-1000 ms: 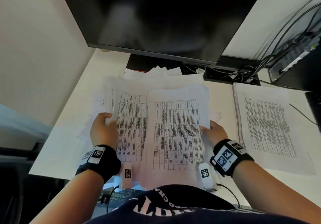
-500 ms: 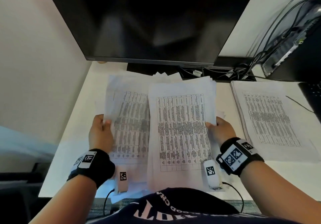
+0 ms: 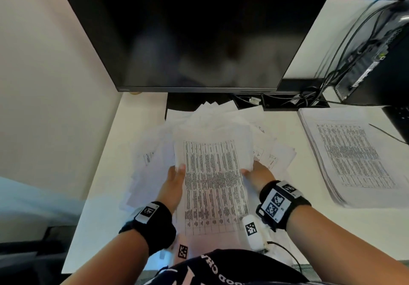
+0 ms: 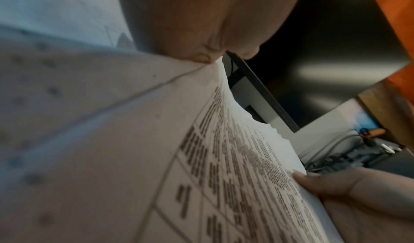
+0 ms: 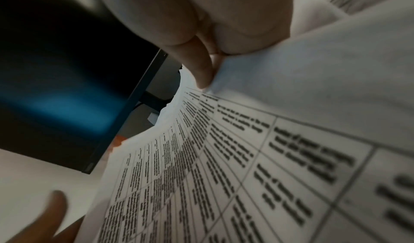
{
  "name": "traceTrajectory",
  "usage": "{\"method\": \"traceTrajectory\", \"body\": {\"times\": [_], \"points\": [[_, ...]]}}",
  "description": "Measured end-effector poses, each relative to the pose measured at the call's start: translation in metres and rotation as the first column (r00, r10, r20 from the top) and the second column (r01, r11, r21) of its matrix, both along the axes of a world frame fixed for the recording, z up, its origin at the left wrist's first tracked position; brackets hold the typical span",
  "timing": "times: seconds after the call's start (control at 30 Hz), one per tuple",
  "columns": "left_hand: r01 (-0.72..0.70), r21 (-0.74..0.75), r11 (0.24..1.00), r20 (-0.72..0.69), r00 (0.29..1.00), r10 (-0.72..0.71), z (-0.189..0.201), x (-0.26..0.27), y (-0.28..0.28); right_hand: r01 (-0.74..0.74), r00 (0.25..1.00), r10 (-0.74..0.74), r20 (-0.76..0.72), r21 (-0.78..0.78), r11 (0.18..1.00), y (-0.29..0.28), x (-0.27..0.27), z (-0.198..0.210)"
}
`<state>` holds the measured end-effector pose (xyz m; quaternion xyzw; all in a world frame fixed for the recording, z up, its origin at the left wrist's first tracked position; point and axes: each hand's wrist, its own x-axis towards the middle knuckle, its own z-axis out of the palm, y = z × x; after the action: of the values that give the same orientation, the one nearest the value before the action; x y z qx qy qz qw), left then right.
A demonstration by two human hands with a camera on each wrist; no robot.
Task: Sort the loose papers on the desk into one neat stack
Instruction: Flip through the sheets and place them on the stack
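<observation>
Head view: the two side-by-side bundles are now merged into one printed sheaf, gripped by left hand and right hand above loose papers on the worktop.
Left wrist view: thumb pinches the sheaf's edge.
Right wrist view: fingers clamp its opposite edge; squaring likely follows.

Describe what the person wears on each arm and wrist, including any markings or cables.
Both forearms are bare, without sleeves. The left wrist band is black with one white square-patterned tag. The right wrist band is black with larger tags. A white tagged unit hangs below each wrist; a thin black cable trails from the right one.

Two hands; two paper piles; one monitor.
</observation>
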<state>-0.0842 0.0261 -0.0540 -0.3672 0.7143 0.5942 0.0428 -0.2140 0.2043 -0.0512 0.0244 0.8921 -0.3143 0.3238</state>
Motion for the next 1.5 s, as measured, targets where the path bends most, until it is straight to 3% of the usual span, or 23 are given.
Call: {"method": "traceTrajectory", "body": {"times": [0.13,0.27,0.33,0.47,0.53,0.7,0.87,1.0,1.17,1.27,1.4,1.43,1.5], "points": [[0.036,-0.119,0.992,-0.025,0.999,-0.039,0.007,-0.009,-0.014,0.129,0.988,-0.142,-0.06,-0.181,0.975,0.006,-0.006,0.017],[-0.09,-0.201,0.976,-0.3,0.953,0.026,0.059,-0.025,-0.021,0.121,0.948,-0.246,-0.202,-0.486,0.866,0.007,-0.013,0.062],[-0.16,-0.22,0.962,-0.453,0.891,0.044,0.09,-0.034,-0.017,0.074,0.904,-0.314,-0.291,-0.617,0.784,0.002,-0.013,0.09],[-0.252,-0.192,0.949,-0.73,0.683,0.034,0.131,-0.042,0.003,-0.026,0.78,-0.459,-0.426,-0.754,0.656,-0.002,-0.007,0.119],[-0.248,-0.172,0.953,-0.747,0.664,0.038,0.129,-0.042,0.011,-0.076,0.775,-0.421,-0.471,-0.731,0.678,-0.003,-0.002,0.115],[-0.25,-0.149,0.957,-0.672,0.735,0.088,0.111,-0.044,0.01,-0.088,0.851,-0.325,-0.413,-0.721,0.688,0.001,-0.006,0.105],[-0.252,-0.079,0.965,-0.702,0.701,0.125,0.129,-0.057,0.008,-0.129,0.813,-0.36,-0.458,-0.744,0.655,-0.002,-0.019,0.118],[-0.307,-0.09,0.947,-0.762,0.634,0.133,0.142,-0.059,0.012,-0.193,0.726,-0.428,-0.539,-0.756,0.625,-0.003,-0.016,0.121],[-0.305,-0.066,0.95,-0.746,0.648,0.156,0.136,-0.054,0.016,-0.21,0.743,-0.403,-0.534,-0.758,0.617,-0.003,-0.015,0.123],[-0.314,-0.064,0.947,-0.732,0.66,0.17,0.127,-0.053,0.014,-0.273,0.617,-0.466,-0.634,-0.729,0.628,-0.002,-0.014,0.144],[-0.322,-0.061,0.945,-0.719,0.671,0.182,0.126,-0.054,0.009,-0.44,0.286,-0.368,-0.885,-0.463,0.769,-0.005,-0.015,0.166],[-0.313,-0.058,0.948,-0.715,0.675,0.179,0.126,-0.054,0.008,-0.445,0.238,-0.3,-0.924,-0.378,0.812,-0.005,-0.019,0.167],[-0.298,-0.066,0.952,-0.7,0.693,0.168,0.125,-0.055,0.004,-0.405,0.25,-0.172,-0.953,-0.264,0.875,-0.004,-0.027,0.165]]}}
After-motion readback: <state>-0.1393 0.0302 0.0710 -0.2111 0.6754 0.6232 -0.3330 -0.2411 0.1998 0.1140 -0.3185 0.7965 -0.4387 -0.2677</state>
